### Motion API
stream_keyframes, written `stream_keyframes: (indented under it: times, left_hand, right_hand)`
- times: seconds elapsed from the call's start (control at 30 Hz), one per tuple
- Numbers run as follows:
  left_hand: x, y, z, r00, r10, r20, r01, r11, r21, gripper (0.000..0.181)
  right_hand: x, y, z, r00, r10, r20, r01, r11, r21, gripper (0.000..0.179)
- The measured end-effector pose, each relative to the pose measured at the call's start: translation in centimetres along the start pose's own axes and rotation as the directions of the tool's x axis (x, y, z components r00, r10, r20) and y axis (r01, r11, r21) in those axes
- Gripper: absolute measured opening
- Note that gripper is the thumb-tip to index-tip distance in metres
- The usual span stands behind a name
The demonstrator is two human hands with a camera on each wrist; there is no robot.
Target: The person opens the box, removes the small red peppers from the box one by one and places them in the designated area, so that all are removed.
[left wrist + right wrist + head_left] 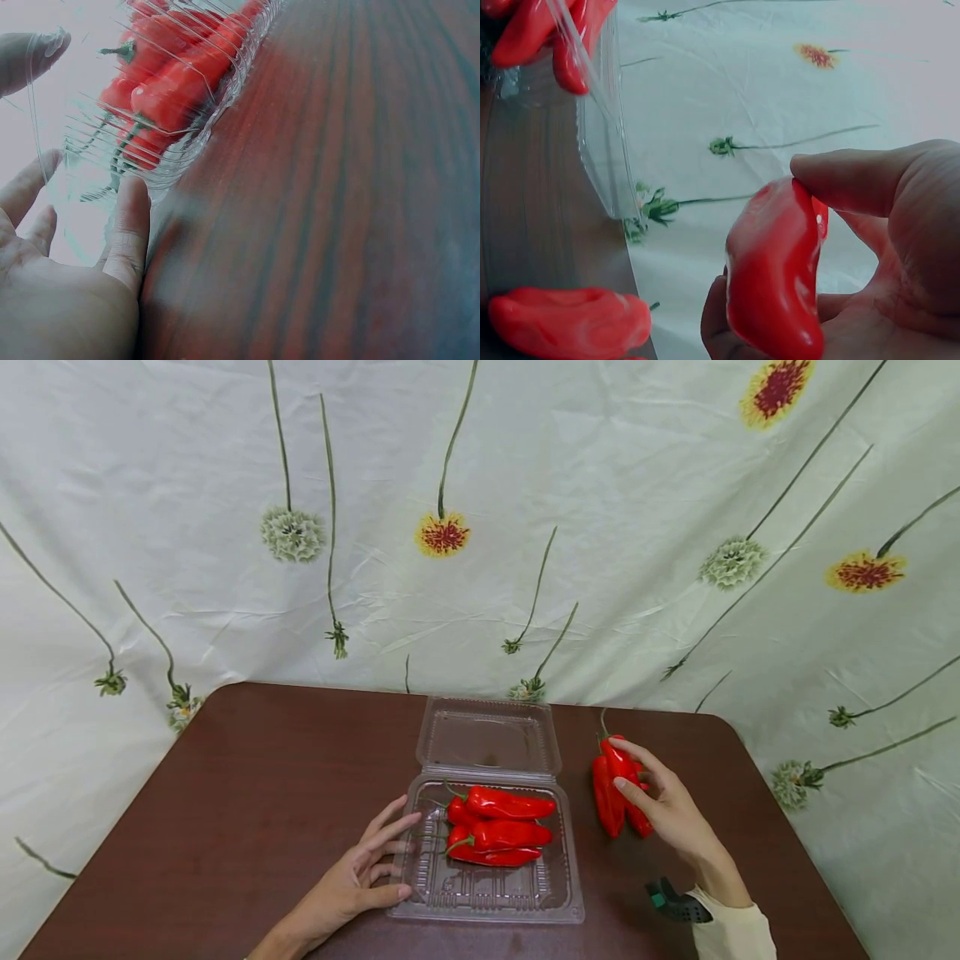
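Note:
My right hand [675,814] pinches a red pepper [776,270] between thumb and fingers, over other red peppers [606,797] lying on the table to the right. In the right wrist view the held pepper hangs with its blunt tip downward. Left of it stands a clear plastic clamshell container [487,906], its lid [487,742] folded back. Several red peppers with green stems [513,835] lie sideways inside, stems toward the left. Along the container's left side my left hand [348,881] spreads its fingers, thumb at the front rim and fingertips at the wall.
A dark brown table [300,760] carries everything. Behind it hangs a pale cloth [600,568] printed with flowers, meeting the table's back edge near the lid. A black band with a green patch [671,902] sits at the right wrist.

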State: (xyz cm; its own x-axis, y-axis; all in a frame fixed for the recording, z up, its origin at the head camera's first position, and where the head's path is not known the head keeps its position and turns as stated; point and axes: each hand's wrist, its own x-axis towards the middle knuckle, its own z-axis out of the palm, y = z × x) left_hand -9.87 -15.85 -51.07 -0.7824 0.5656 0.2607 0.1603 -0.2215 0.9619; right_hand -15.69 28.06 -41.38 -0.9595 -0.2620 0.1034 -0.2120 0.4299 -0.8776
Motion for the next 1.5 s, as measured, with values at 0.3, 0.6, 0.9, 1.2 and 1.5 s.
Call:
stream_keyframes:
  times: [0.3,0.6,0.9,1.2,1.5]
  left_hand:
    - [0.0,0.0,0.1,0.999,-0.035,-0.02,0.036,0.999,0.011,0.078]
    - [0.0,0.2,0.1,1.0,-0.018,-0.011,0.018,1.0,0.014,0.077]
    - [0.0,0.2,0.0,1.0,-0.027,-0.013,0.027,0.999,0.018,0.076]
    - [0.0,0.4,0.1,0.999,-0.035,-0.018,0.035,0.999,0.014,0.076]
    - [0.0,0.1,0.2,0.997,-0.068,-0.033,0.069,0.997,0.025,0.077]
  right_hand:
    - [0.2,1.3,-1.2,0.997,0.02,-0.078,-0.019,1.0,0.015,0.057]
    - [0.0,3.2,-2.5,0.99,0.04,-0.132,-0.041,0.999,-0.009,0.058]
    - [0.1,4.7,-3.3,0.982,0.134,-0.135,-0.138,0.99,-0.021,0.059]
    - [0.1,5.8,-3.7,0.973,0.195,-0.12,-0.197,0.98,-0.008,0.061]
    - [0.0,6.7,-3.8,0.956,0.266,-0.121,-0.267,0.964,0.01,0.056]
